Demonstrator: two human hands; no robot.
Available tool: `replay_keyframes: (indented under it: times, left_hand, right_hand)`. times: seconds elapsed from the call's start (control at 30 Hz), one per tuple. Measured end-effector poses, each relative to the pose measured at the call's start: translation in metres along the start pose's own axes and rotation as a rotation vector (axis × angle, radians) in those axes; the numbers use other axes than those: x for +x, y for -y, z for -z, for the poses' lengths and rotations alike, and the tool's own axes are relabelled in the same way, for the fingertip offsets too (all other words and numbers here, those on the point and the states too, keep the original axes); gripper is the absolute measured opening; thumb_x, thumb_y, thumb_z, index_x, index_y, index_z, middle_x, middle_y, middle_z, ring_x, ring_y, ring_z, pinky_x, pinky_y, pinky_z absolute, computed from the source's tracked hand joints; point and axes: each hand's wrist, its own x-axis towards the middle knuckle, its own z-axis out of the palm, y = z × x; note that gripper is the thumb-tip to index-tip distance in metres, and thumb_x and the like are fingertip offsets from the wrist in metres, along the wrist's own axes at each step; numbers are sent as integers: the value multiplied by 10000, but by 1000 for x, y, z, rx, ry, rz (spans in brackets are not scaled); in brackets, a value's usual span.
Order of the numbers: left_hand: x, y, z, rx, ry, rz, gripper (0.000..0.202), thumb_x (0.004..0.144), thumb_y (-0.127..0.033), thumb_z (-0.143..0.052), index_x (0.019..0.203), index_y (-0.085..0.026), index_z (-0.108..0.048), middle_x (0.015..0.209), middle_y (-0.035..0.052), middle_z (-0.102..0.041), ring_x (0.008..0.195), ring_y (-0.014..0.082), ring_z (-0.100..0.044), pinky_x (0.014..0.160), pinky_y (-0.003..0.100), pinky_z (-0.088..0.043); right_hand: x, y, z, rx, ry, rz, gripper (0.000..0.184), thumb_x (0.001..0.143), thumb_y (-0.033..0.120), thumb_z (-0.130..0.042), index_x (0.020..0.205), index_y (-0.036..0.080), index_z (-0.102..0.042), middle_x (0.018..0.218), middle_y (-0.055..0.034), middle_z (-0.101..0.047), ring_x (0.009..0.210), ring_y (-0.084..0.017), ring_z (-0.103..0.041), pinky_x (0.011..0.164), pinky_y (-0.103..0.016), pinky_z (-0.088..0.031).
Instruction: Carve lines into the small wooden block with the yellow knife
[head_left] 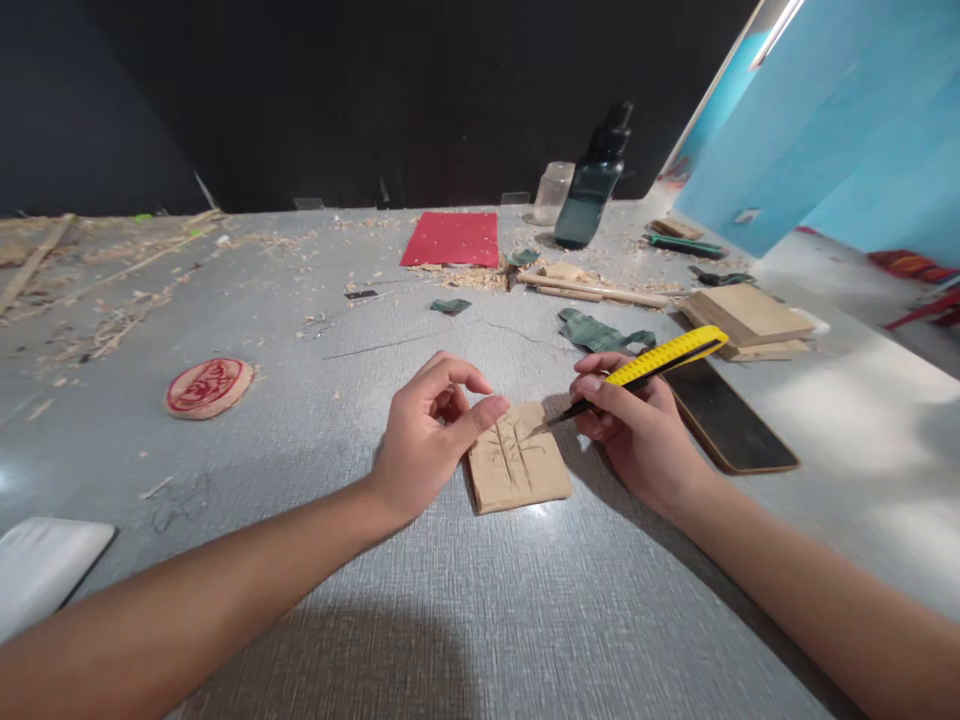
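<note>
A small square wooden block (pixel 525 462) with crossing lines cut into its face lies flat on the grey table. The thumb of my left hand (pixel 431 430) rests at its upper left corner, with the other fingers curled beside that edge. In my right hand (pixel 637 425) is a yellow and black utility knife (pixel 664 358), gripped like a pen and slanting down to the left. The blade tip reaches the right side of the carved face; whether it touches the wood I cannot tell.
A phone (pixel 735 415) and stacked wooden blocks (pixel 750 315) lie on the right. Beyond are green sandpaper scraps (pixel 596 328), a red sheet (pixel 454 240) and a dark bottle (pixel 591 195). To the left are a round carved disc (pixel 210 388) and a white device (pixel 49 565). Shavings litter the back.
</note>
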Motion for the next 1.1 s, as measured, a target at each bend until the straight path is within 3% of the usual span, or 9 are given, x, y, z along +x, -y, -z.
replay_keyframes:
  times: [0.53,0.9,1.0,1.1]
  left_hand:
    - [1,-1,0,56,19,-50,111,907,-291,-770,871,-209,-704,876,-13,-595,719,72,-532,610,219,-413]
    - [2,-3,0,95,37,-55,142,888,-271,-786,810,-194,-695,805,-24,-597,684,65,-521,597,205,-415]
    - [2,-4,0,102,37,-29,144,892,-279,-775,825,-194,-680,831,-19,-597,669,65,-510,595,211,-416]
    - [-1,-3,0,28,30,73,54,956,-279,-673,975,-228,-678,828,-22,-600,607,67,-505,562,223,-415]
  right_hand:
    - [-1,0,1,-18,-13,4,209,771,194,-823,921,200,-678,776,11,-533,574,-75,-383,471,-215,-301]
    - [-1,0,2,-29,-2,1,200,789,207,-819,935,215,-683,761,16,-532,564,-77,-373,472,-222,-299]
    - [0,0,2,-18,0,5,202,793,199,-821,942,206,-685,776,17,-533,565,-67,-382,484,-213,-312]
    - [1,-1,3,-17,18,9,191,810,195,-813,951,198,-684,766,15,-534,561,-64,-394,488,-209,-315]
